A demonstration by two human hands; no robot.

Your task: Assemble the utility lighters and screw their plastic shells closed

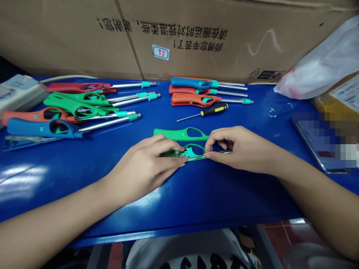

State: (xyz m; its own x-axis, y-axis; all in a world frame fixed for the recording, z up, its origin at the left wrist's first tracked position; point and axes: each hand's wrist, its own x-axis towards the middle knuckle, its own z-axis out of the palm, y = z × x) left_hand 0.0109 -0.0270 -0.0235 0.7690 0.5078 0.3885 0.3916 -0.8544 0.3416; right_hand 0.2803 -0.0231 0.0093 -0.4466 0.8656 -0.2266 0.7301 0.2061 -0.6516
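Note:
An opened green lighter of the long-barrelled kind lies on the blue table, its inner parts and turquoise trigger showing. My left hand is closed on its handle end, thumb and fingertips pinching around the inner parts. At the other end, the thumb and forefinger of my right hand pinch the lighter near the base of its metal tube, which runs under the palm. Just beyond lies a loose green casing half. A screwdriver with a black and yellow handle rests farther back.
Several long lighters in red, green, orange and blue lie at left. More lighters are stacked behind the screwdriver. A large cardboard box closes off the back. A phone-like dark device and a white plastic bag are at right.

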